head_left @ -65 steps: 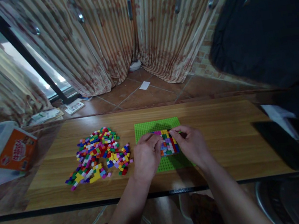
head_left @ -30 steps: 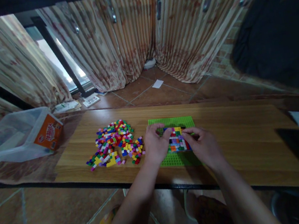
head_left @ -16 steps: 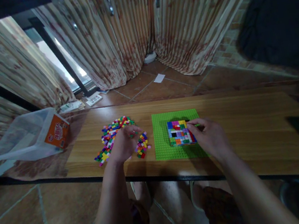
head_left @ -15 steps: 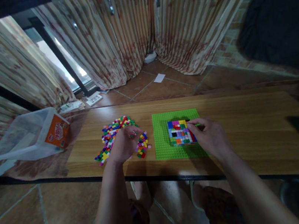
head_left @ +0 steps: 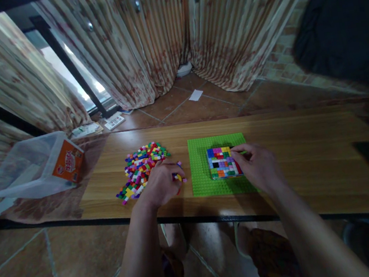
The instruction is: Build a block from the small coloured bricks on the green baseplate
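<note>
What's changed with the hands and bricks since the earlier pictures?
The left hand has left the brick build and moved left to the loose bricks, fingers now lowered at their near right part; whether it grips one is unclear. The right hand stays at the build's right edge, and the build remains on the green baseplate.

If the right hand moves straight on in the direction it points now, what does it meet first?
Likely the block of coloured bricks; the right hand seems to touch its right side.

On the table point(head_left: 311, 152), loose bricks point(head_left: 136, 168) lie left of the baseplate point(head_left: 200, 173) bearing brickwork point(head_left: 222, 164).
</note>
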The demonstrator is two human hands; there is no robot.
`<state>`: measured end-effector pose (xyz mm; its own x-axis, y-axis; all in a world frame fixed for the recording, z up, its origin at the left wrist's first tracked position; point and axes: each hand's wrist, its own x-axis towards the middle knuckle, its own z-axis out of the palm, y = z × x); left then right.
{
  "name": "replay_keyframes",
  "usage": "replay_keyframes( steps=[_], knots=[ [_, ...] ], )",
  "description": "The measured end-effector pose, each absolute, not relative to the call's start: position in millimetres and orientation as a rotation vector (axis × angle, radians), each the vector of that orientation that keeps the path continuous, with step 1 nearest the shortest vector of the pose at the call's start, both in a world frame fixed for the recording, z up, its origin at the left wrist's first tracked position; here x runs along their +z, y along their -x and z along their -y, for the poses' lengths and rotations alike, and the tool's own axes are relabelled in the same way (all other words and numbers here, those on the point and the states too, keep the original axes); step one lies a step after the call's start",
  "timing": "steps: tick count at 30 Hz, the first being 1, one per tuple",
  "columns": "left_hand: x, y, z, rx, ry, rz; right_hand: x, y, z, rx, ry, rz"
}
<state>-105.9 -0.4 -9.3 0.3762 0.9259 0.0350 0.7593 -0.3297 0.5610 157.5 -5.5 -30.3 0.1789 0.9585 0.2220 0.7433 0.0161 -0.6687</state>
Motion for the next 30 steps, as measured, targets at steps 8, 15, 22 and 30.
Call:
replay_keyframes(
  steps=[8, 15, 22, 30],
  knots=[
    [-17, 98, -2, 0.369, -2.331, -1.484, -29, -157, 5, 0.385, 1.774, 1.634],
    [-10, 81, -1, 0.703, -2.124, -1.457, -27, -156, 5, 0.381, 1.754, 1.643],
    [-18, 42, 5, 0.918, -1.945, -1.406, -28, -156, 6, 0.395, 1.723, 1.652],
    [-25, 19, -5, 0.981, -1.996, -1.477, -29, -157, 9, 0.424, 1.705, 1.657]
  ],
)
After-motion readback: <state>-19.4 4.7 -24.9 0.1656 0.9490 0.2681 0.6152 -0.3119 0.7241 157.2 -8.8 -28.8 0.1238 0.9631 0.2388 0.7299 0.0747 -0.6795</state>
